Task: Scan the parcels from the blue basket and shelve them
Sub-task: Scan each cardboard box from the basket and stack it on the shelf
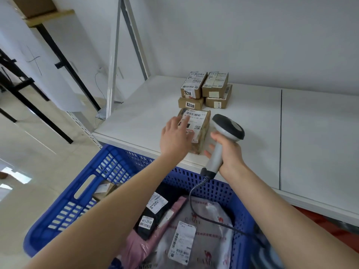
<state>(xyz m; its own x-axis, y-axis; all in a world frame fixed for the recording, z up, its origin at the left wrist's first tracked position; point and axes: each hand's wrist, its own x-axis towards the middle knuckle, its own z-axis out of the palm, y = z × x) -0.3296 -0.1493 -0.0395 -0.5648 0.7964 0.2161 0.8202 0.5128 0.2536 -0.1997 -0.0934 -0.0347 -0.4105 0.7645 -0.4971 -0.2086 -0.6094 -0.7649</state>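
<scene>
Brown parcel lies near the front edge of the white shelf, my left hand resting flat on its label with fingers straight. My right hand grips the scanner above that same edge, and the blue basket sits below it.

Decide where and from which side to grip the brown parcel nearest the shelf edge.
Grip across its two long sides, from above on the near side. The brown parcel lies flat, label up, its long axis pointing away from you; stacked boxes crowd its far end.
</scene>
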